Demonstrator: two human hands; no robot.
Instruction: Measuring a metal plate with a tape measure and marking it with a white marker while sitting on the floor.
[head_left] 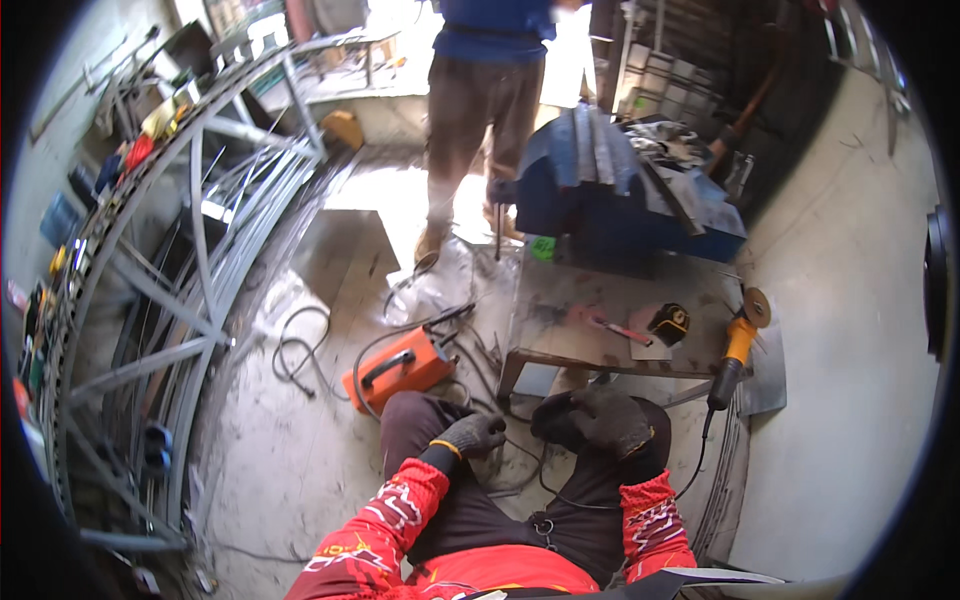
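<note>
Both gloved hands: right hand on dark mask, left hand just beside.

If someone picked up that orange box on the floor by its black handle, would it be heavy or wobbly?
The orange welding machine looks like a rigid metal case, so it would probably stay stiff and feel heavy for its size. Its black top handle suggests a one-hand carry. The cables coiled beside it seem attached, so they would likely drag and tug.
</note>
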